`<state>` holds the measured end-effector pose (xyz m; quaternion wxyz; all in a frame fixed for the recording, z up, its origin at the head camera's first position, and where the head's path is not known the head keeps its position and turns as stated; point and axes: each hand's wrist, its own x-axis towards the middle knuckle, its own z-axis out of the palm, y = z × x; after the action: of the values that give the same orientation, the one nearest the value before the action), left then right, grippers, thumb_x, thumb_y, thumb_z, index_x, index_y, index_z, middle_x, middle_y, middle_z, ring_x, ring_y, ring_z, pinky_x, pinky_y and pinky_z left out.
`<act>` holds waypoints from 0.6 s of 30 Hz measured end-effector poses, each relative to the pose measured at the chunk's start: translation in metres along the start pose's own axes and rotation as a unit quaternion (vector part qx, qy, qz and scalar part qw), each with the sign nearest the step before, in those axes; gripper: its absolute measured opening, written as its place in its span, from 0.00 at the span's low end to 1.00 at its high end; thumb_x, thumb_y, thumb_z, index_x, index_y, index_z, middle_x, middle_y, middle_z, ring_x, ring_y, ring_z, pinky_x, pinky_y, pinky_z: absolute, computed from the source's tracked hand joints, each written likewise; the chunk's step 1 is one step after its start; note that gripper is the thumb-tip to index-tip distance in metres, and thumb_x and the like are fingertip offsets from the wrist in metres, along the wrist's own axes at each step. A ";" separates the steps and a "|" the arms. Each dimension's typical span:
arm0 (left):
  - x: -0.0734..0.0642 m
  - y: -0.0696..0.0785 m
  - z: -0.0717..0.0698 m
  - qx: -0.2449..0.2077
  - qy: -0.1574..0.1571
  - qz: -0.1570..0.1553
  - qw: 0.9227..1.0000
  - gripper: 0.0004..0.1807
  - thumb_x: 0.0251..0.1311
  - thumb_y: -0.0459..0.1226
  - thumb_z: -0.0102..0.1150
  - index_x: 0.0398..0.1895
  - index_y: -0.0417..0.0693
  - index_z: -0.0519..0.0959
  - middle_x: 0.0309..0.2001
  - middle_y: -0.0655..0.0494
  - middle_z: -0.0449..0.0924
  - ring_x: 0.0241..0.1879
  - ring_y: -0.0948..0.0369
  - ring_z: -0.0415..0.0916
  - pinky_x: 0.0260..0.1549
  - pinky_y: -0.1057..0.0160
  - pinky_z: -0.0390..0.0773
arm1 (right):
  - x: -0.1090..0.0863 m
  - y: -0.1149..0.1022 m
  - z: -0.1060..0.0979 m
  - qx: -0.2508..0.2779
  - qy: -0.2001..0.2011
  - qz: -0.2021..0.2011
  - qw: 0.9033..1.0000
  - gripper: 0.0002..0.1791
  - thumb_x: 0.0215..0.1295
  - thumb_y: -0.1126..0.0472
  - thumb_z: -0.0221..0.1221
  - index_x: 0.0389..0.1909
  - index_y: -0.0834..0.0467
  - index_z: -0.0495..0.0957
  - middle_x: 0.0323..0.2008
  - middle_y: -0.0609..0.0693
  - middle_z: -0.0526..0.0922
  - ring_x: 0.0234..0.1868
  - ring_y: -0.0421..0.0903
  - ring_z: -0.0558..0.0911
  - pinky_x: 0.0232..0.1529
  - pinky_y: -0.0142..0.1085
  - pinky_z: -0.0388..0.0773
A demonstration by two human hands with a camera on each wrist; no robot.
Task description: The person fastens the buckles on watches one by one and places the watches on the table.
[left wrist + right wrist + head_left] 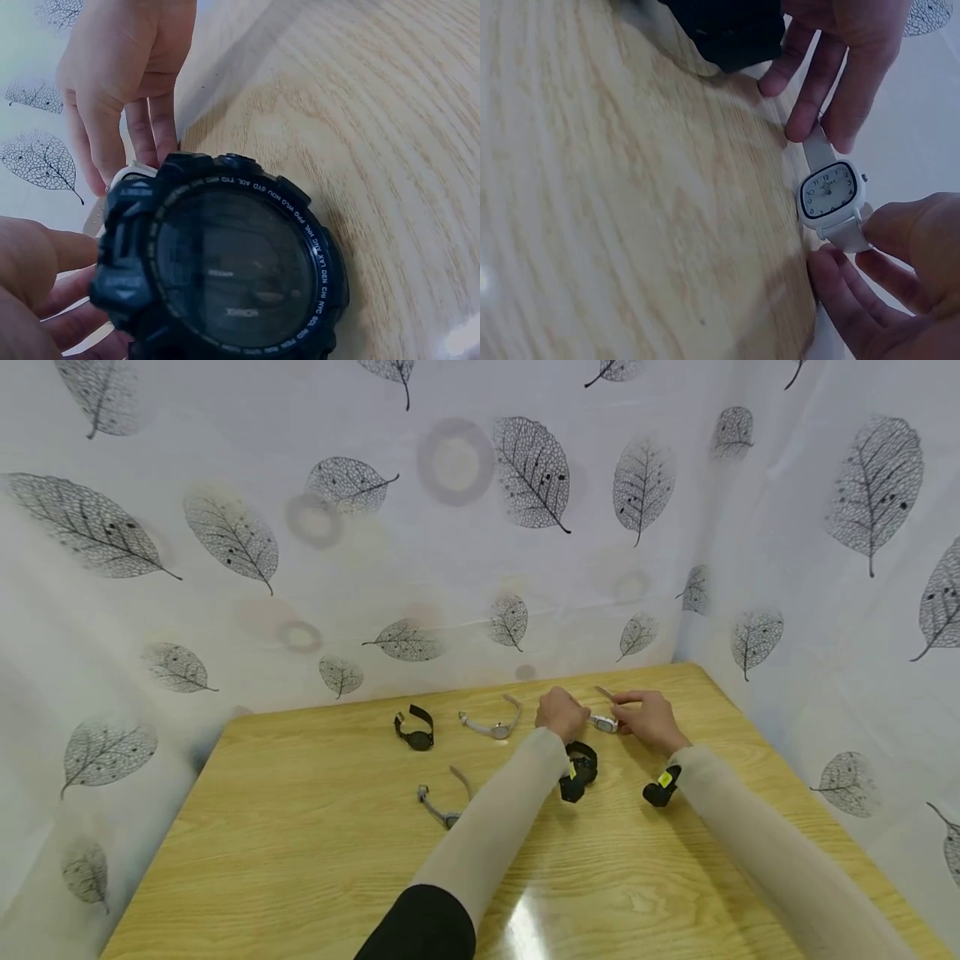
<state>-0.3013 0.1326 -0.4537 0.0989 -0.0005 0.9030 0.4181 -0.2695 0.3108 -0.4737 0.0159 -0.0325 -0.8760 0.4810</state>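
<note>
"Where's the white analog wristwatch?"
"Near the table's far edge, toward its right corner; left hand and right hand both pinch its strap."
"Any tip?"
"I'd grip lightly and avoid twisting that strap."

The tabletop looks like glossy wood, the white watch smooth plastic, the large black watch mostly matt plastic.
</note>
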 end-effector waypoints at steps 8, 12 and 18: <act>-0.002 -0.008 -0.002 -0.037 0.029 0.006 0.999 0.10 0.62 0.43 0.73 0.26 0.50 0.89 0.33 0.54 0.86 0.27 0.58 0.81 0.29 0.56 0.85 | -0.007 -0.005 0.009 0.006 0.018 -0.027 0.999 0.22 0.75 0.64 0.59 0.66 0.68 0.75 0.44 0.70 0.86 0.34 0.51 0.90 0.35 0.39 0.88; -0.004 -0.009 -0.002 -0.089 0.063 0.015 0.994 0.07 0.62 0.40 0.73 0.26 0.51 0.90 0.42 0.51 0.86 0.36 0.57 0.81 0.36 0.55 0.85 | -0.010 -0.010 0.012 0.029 0.044 -0.045 0.998 0.22 0.75 0.65 0.59 0.66 0.67 0.75 0.49 0.71 0.84 0.36 0.54 0.90 0.38 0.44 0.89; -0.007 -0.004 -0.002 -0.256 0.082 0.030 0.963 0.03 0.63 0.32 0.69 0.31 0.43 0.88 0.33 0.49 0.87 0.35 0.52 0.86 0.34 0.52 0.88 | -0.010 -0.011 0.012 0.042 0.088 -0.075 0.992 0.21 0.74 0.62 0.61 0.64 0.64 0.77 0.60 0.67 0.77 0.33 0.47 0.90 0.36 0.45 0.88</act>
<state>-0.2947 0.1278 -0.4547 0.0087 -0.0327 0.7702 0.6370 -0.2609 0.2943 -0.4708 0.1303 -0.0077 -0.8504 0.5097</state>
